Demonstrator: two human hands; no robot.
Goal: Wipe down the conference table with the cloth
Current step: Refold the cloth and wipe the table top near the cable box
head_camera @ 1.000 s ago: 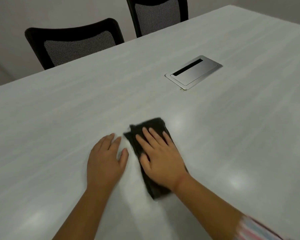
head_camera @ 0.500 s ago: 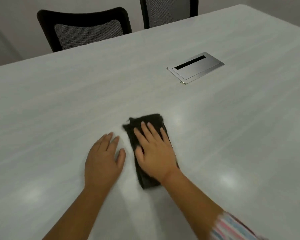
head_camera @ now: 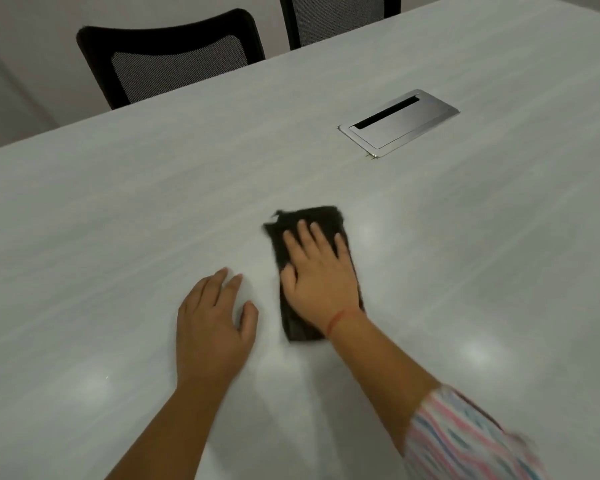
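Striped sleeve [head_camera: 465,441], red wrist thread [head_camera: 336,320].

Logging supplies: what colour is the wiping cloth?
Black; the cloth shows plainly in the head view, under the right hand.

The right hand [head_camera: 321,282] lies flat, fingers spread, pressing a folded black cloth [head_camera: 312,216] onto the pale surface [head_camera: 118,220]. The left hand [head_camera: 212,327] rests flat just beside the cloth, apart from it. A metal hatch [head_camera: 400,123] sits nearer the far edge, where 2 chairs [head_camera: 174,60] stand.
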